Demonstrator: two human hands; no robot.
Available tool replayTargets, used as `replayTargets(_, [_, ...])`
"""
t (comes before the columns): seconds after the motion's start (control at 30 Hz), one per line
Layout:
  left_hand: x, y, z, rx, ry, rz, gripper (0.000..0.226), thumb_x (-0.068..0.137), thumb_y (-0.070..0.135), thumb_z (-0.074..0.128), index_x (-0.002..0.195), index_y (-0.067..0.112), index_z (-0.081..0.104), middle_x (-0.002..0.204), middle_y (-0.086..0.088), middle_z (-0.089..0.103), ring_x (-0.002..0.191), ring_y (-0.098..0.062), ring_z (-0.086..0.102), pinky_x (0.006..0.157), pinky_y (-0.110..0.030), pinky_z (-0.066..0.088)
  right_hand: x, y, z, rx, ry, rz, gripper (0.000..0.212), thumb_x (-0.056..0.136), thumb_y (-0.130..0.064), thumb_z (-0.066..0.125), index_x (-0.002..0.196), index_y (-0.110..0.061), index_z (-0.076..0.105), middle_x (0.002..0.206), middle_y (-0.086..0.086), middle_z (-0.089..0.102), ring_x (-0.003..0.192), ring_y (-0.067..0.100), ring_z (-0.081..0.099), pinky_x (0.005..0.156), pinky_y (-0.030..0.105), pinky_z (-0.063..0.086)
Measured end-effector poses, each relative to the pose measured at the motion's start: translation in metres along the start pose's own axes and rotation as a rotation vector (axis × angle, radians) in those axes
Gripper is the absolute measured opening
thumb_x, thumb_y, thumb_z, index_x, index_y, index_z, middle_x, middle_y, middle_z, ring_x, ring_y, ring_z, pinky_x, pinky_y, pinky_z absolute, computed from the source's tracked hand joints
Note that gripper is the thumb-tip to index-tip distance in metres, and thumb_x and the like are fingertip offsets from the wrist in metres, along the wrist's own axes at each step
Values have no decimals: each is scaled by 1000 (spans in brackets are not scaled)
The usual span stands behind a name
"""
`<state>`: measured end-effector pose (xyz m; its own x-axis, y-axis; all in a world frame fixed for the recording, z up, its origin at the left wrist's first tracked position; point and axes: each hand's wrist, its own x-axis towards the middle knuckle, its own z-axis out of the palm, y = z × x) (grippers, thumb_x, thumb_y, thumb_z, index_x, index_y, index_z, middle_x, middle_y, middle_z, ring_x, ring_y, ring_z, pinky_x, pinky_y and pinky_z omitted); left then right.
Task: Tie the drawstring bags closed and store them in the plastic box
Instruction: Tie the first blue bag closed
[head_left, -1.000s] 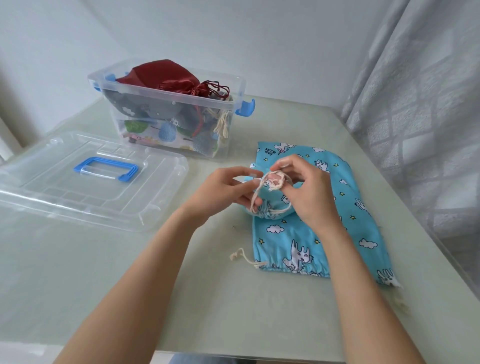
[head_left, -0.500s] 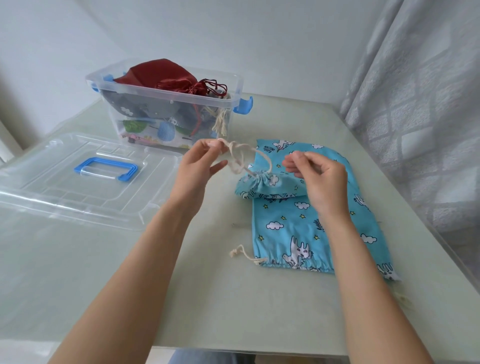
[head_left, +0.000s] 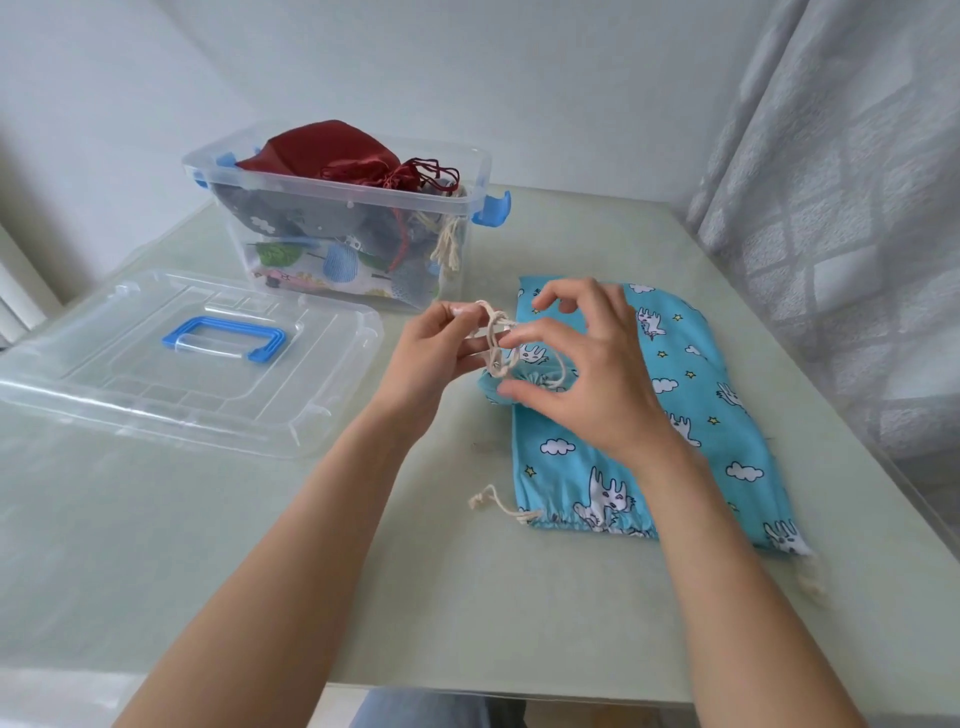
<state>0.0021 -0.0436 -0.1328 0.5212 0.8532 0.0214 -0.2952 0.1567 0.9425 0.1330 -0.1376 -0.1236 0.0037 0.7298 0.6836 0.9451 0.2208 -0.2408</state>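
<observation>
Both hands work a twisted cream cotton cord above a small gathered blue bag: left grip pinches its loop, right grip pinches beside; clear plastic box at eleven o'clock on the counter

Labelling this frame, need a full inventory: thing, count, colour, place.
box: 1, clear with blue latches, far side of table, open, holds tied bags
red bag: 1, dark red, on top in the box
other bags in box: count unclear, grey and patterned, under the red bag
lid: 1, clear with blue handle, flat on table, left of the hands
small blue bag: 1, blue print, on top of the large one, mouth cinched
large blue bag: 1, blue print, flat on table, right
cord: cream, looped between both hands
table: 1, pale green
curtain: 1, grey, right
left hand: pinches cord
right hand: pinches cord
</observation>
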Motion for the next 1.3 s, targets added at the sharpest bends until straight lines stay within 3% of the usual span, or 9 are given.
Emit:
replayTargets(0.17, [2, -2, -2, -1, -7, -12, 11, 97, 12, 47, 89, 8, 54, 81, -5, 68, 68, -11, 68, 65, -18, 54, 1, 7, 13, -21, 78, 27, 14, 79, -32, 68, 80, -18, 69, 104, 0, 58, 96, 15, 41, 86, 32, 38])
replayTargets(0.27, [5, -3, -5, -52, 44, -27, 14, 97, 11, 45, 88, 7, 54, 91, -8, 66, 73, -11, 69, 67, -19, 55, 2, 5, 7, 359, 63, 218, 9, 85, -31, 63, 81, -23, 64, 102, -11, 60, 98, 6, 48, 89, 15, 34])
replayTargets(0.4, [8, 1, -10, -274, 106, -93, 22, 98, 8, 41, 83, 3, 56, 92, -10, 67, 80, -17, 70, 73, -23, 58, 5, 4, -7, 1203, 144, 569, 9, 79, -29, 69, 72, -26, 63, 91, -9, 71, 96, 7, 62, 87, 20, 42])
replayTargets(0.53, [8, 10, -13, -576, 53, -132, 29, 100, 10, 37, 79, 2, 55, 93, -10, 71, 84, -18, 70, 81, -27, 56, 4, 15, -16, 1425, 289, 642, 11, 70, -36, 65, 71, -26, 65, 88, -8, 71, 97, 8, 63, 82, 21, 46])
replayTargets(0.67, [5, 13, -16, -707, 1, -131, 28, 100, 12, 35, 76, 9, 48, 62, 1, 64, 64, -11, 68, 78, -29, 57, 3, 21, -20, 1581, 425, 739, 18, 87, -27, 52, 76, -18, 61, 69, -5, 67, 82, 12, 68, 85, 28, 51])
replayTargets(0.8, [5, 10, -16, -609, -7, -116, 27, 99, 8, 34, 72, 15, 38, 47, 7, 33, 39, -5, 34, 63, -22, 55, 3, 25, -22, 1488, 469, 862, 22, 97, -20, 45, 75, -16, 48, 51, -9, 46, 48, 6, 48, 65, 23, 53])
replayTargets(0.97, [5, 7, -19, -275, 59, -87, 26, 95, 4, 36, 71, 15, 37, 44, 10, 31, 37, -4, 26, 44, -16, 39, 0, 32, -23, 1320, 443, 996, 19, 94, -13, 51, 76, -13, 46, 47, -9, 39, 41, 6, 36, 52, 20, 49])
replayTargets(1.2, [-8, 3, -8, 127, -57, 21, 4, 92, 9, 53, 94, 12, 52, 63, 3, 37, 52, -6, 45, 75, -25, 54, -16, 52, -26, 699, 112, 1045, 12, 87, -15, 64, 81, -12, 55, 74, 6, 64, 57, 10, 62, 63, 30, 54])
replayTargets(1.3, [-6, 1, -11, 223, -130, 18, 30, 81, 12, 69, 107, 16, 55, 67, 5, 42, 76, -16, 54, 89, -32, 50, -20, 62, -28, 297, 29, 1000, 19, 82, -24, 68, 96, -17, 57, 101, 2, 64, 85, 16, 62, 77, 32, 51])
